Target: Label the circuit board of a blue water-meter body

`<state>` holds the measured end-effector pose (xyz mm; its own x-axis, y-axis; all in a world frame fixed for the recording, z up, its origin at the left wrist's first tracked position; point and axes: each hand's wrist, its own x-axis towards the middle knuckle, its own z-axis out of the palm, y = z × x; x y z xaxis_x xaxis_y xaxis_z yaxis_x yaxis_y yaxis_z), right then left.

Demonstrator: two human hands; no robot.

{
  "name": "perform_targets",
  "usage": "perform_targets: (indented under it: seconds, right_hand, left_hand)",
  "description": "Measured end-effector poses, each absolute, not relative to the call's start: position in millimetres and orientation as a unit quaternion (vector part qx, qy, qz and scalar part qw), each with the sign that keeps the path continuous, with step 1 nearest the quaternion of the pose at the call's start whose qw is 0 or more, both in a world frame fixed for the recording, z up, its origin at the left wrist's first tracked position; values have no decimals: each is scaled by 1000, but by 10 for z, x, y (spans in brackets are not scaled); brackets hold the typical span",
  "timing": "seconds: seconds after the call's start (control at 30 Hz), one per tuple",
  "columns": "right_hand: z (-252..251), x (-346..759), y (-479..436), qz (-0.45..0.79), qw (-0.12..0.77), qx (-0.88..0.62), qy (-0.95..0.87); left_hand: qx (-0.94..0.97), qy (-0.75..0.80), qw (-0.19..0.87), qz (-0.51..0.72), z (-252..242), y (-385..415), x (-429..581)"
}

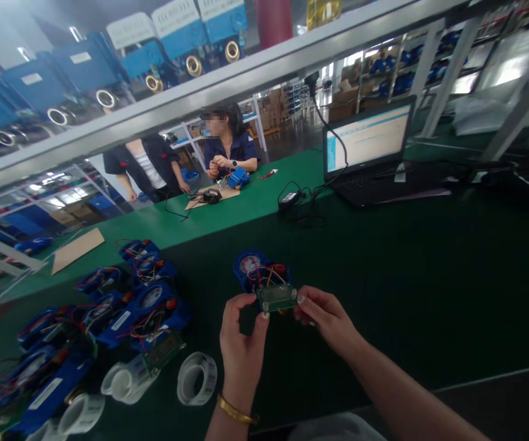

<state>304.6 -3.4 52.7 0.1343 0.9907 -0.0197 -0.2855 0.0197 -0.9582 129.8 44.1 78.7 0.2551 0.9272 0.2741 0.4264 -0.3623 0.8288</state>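
Between my two hands is a small green circuit board with a grey display (277, 296), held at its left and right ends. My left hand (243, 334) pinches the left end between thumb and fingers, and a gold bangle circles that wrist. My right hand (326, 315) grips the right end with thumb and fingertips. Thin coloured wires run from the board to an open blue meter housing (246, 264) just behind it, which has a round pale dial. The board partly hides the housing.
Several blue meter housings (152, 300) with loose wires crowd the left, near clear plastic rings (197, 378). A laptop (368, 147) and power adapter (291, 199) stand at the back right. Overhead, a metal shelf (177, 92) carries blue units. Two people are across the bench.
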Motion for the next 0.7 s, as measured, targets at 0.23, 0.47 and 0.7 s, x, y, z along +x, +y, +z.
perform_targets:
  seconds: [0.23, 0.47, 0.7]
  right_hand:
    - [471, 3008, -61, 513, 562, -502, -410]
    - [437, 2968, -92, 461, 549, -530, -454]
    - [406, 2964, -87, 456, 525, -557, -454]
  left_hand:
    - [648, 541, 444, 299, 900, 310, 1318]
    - [584, 569, 496, 298, 875, 354, 1430]
    - [575, 576, 497, 302, 844, 366, 1430]
